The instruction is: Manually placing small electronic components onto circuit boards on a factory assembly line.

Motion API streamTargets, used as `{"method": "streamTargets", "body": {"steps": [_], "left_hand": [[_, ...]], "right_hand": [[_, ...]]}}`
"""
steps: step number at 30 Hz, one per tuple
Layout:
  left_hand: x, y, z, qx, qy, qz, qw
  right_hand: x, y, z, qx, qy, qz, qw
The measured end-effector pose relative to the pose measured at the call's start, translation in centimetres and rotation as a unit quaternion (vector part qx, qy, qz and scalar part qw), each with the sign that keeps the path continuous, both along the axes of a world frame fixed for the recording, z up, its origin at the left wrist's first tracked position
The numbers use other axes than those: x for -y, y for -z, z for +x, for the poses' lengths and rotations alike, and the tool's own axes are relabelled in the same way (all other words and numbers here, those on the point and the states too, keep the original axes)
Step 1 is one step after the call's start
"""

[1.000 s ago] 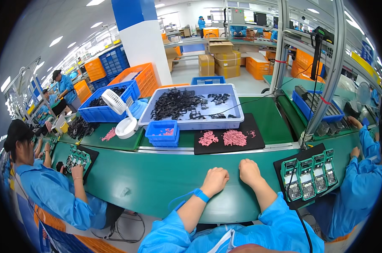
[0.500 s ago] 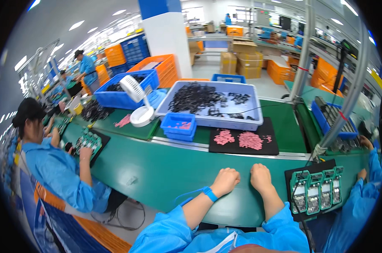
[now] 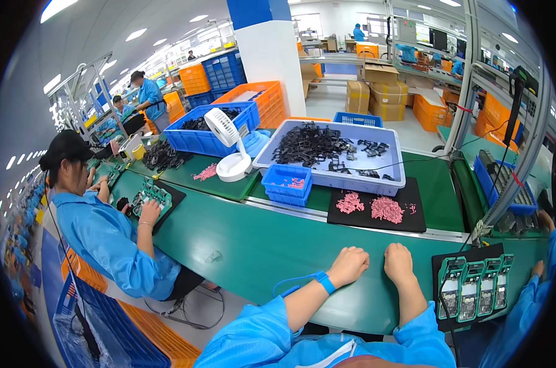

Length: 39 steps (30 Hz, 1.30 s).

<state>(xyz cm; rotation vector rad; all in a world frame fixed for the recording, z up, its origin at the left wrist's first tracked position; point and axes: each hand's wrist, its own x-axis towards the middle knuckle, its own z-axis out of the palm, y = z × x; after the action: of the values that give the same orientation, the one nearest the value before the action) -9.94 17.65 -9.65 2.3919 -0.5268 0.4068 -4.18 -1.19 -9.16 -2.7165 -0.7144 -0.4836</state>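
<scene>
My left hand (image 3: 350, 265) is closed in a loose fist on the green work surface (image 3: 241, 239), with a blue wrist strap (image 3: 324, 282) around its wrist. Close by on the right, my right hand (image 3: 399, 260) is curled shut as well, apart from the left. Nothing shows in either hand; the palms are hidden. Beyond them lies a black mat (image 3: 376, 225) with small pink parts (image 3: 386, 210) heaped on it. To the right of my right hand, another dark mat (image 3: 438, 265) bears several green-framed trays (image 3: 470, 285) with metallic parts.
A large pale-blue bin (image 3: 357, 183) of black parts stands behind the pink heaps. Small blue bins (image 3: 286, 195) and a white fan (image 3: 234, 167) are beside it. Co-workers (image 3: 100, 214) sit close at left and right; a co-worker's hand (image 3: 538, 268) is at the right edge. A metal post (image 3: 511, 147) rises there.
The view has swung slightly left, so the scene sits further right in the picture. My hands stay closed on the work surface with no clear movement.
</scene>
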Motion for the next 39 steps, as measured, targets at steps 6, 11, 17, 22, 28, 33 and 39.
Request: {"method": "streamTargets", "body": {"steps": [6,11,17,22,28,33,39], "left_hand": [[0.2,0.2,-0.1,0.007,-0.005,0.0,1.0],[-0.1,-0.1,-0.3,-0.001,-0.008,0.001,1.0],[0.2,-0.2,-0.1,-0.008,-0.006,0.011,1.0],[0.3,-0.7,-0.2,-0.01,-0.008,0.015,1.0],[0.3,-0.2,-0.2,0.002,-0.012,0.023,1.0],[0.4,-0.2,-0.1,0.007,-0.008,0.019,1.0],[0.5,0.0,-0.1,0.019,-0.009,0.019,1.0]], "right_hand": [[0.1,-0.4,-0.3,0.0,-0.007,0.005,1.0],[-0.4,-0.3,-0.3,-0.003,-0.003,0.0,1.0],[0.0,-0.1,-0.1,-0.006,-0.005,0.007,1.0],[0.1,-0.3,-0.2,-0.023,0.002,0.005,1.0],[0.0,-0.2,-0.3,-0.001,-0.003,0.014,1.0],[0.2,-0.1,-0.3,0.0,-0.009,0.018,1.0],[0.2,-0.3,-0.4,-0.022,0.006,0.011,1.0]]}}
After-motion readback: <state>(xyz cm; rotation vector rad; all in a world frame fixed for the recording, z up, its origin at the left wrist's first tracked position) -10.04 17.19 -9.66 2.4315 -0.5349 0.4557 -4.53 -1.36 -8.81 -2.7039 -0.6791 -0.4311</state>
